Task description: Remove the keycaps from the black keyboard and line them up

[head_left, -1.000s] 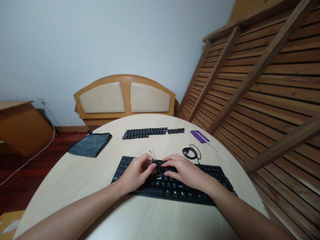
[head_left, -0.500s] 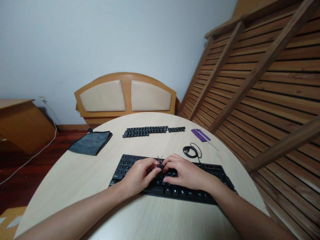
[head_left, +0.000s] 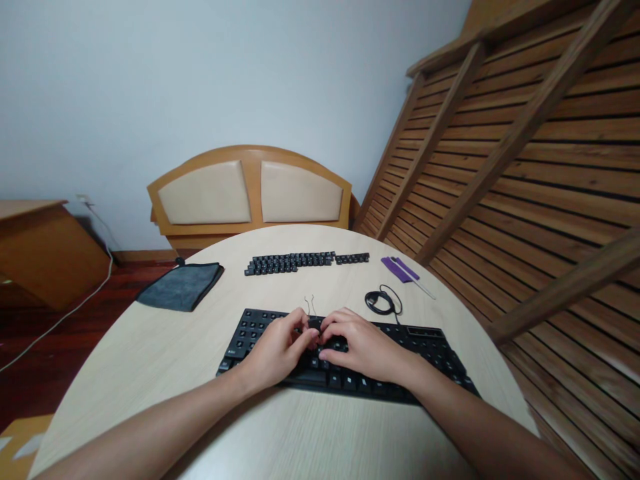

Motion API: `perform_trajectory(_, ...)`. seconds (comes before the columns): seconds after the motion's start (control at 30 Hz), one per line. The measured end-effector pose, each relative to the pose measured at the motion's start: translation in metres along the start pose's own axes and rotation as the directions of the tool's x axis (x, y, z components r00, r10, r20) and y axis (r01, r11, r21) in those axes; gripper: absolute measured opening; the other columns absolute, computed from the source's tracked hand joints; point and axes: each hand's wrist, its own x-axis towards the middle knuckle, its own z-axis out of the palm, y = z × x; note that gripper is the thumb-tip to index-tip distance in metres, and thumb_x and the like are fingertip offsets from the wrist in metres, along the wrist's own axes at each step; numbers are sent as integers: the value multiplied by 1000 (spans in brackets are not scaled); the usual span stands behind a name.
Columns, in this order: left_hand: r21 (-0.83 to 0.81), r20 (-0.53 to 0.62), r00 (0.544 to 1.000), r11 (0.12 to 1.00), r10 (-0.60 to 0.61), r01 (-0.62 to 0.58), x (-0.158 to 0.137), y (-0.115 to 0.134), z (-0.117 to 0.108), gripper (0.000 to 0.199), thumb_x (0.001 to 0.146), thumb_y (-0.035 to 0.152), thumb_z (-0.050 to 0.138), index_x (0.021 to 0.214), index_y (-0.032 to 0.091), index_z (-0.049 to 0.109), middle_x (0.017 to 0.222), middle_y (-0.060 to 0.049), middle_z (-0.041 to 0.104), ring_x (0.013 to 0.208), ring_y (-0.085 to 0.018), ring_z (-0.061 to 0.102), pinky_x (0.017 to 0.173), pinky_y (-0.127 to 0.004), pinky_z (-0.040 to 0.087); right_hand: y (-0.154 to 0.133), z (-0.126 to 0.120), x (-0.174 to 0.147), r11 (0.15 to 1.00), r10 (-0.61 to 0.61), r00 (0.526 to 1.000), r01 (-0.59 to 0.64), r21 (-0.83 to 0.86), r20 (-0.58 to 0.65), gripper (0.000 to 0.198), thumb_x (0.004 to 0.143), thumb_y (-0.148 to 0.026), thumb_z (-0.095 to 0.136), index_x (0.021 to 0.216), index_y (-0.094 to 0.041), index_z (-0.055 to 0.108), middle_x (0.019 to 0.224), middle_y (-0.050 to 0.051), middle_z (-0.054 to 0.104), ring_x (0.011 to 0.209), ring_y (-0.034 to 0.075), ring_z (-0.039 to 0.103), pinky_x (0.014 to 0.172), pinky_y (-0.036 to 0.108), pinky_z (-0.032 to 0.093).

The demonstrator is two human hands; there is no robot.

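Observation:
My left hand (head_left: 280, 347) is closed, pinching the dark body of a keycap puller (head_left: 314, 323), whose two thin wire prongs stick up and away from me. My right hand (head_left: 357, 343) is curled against the puller's other side, its thumb and fingers closed in around it. Whether a keycap sits between the fingertips is hidden. Both hands are over the middle of a black keyboard (head_left: 310, 379). Bare key stems show at its upper left, while keycaps remain along the lower rows.
Removed keycaps (head_left: 273, 265) lie in rows on the round table (head_left: 320, 440) beyond the keyboard. A coiled cable (head_left: 380, 303) lies behind the keyboard. A purple cloth (head_left: 397, 269) with a thin white-handled tool is at right, a folded grey cloth (head_left: 180, 287) at left.
Both hands have shifted slightly left and up with the puller. Its prongs now stand higher and show more of their length, and a keycap marked M shows below the fingers.

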Motion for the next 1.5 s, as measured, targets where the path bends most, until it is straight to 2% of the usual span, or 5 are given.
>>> perform_trajectory(0.3, -365, 7, 989, 920, -148, 141, 9, -9, 1, 32, 86, 45, 60, 81, 20, 42, 76, 1, 63, 67, -15, 65, 57, -23, 47, -3, 6, 4, 998, 21, 997, -17, 65, -74, 6, 84, -27, 67, 87, -21, 68, 92, 2, 69, 92, 18, 60, 86, 32, 43)
perform_trajectory(0.73, -349, -68, 992, 934, -104, 74, 9, -7, -1, 28, 87, 43, 61, 84, 18, 50, 78, -2, 68, 76, -16, 65, 64, -26, 50, 0, 10, 4, 957, 192, 977, -166, 237, -91, 18, 78, -25, 72, 95, -21, 69, 93, 2, 70, 88, 17, 65, 81, 29, 46)
perform_trajectory(1.1, -429, -39, 983, 892, -178, 144, 11, -10, -3, 33, 84, 47, 63, 83, 19, 47, 74, 1, 67, 71, -14, 65, 62, -25, 51, 1, 9, 5, 887, 137, 987, -83, 455, -88, 28, 79, -19, 72, 104, -20, 59, 98, 1, 70, 96, 16, 65, 88, 29, 47)
perform_trajectory(1.3, -468, -48, 985, 875, -164, 123, 12, -13, -4, 35, 85, 48, 63, 82, 19, 45, 72, 1, 67, 67, -13, 64, 64, -26, 51, -3, 6, 5, 974, 42, 994, -19, 224, -99, 15, 86, -22, 65, 102, -24, 68, 101, 0, 72, 95, 17, 65, 88, 31, 46)
perform_trajectory(1.5, -343, -92, 990, 937, -106, 68, 9, -9, -3, 31, 87, 46, 61, 80, 19, 46, 72, 0, 66, 67, -14, 62, 65, -27, 50, 0, 10, 5, 1000, -5, 994, 5, -5, -112, 16, 86, -27, 67, 102, -25, 69, 98, 1, 74, 94, 19, 66, 89, 35, 44)
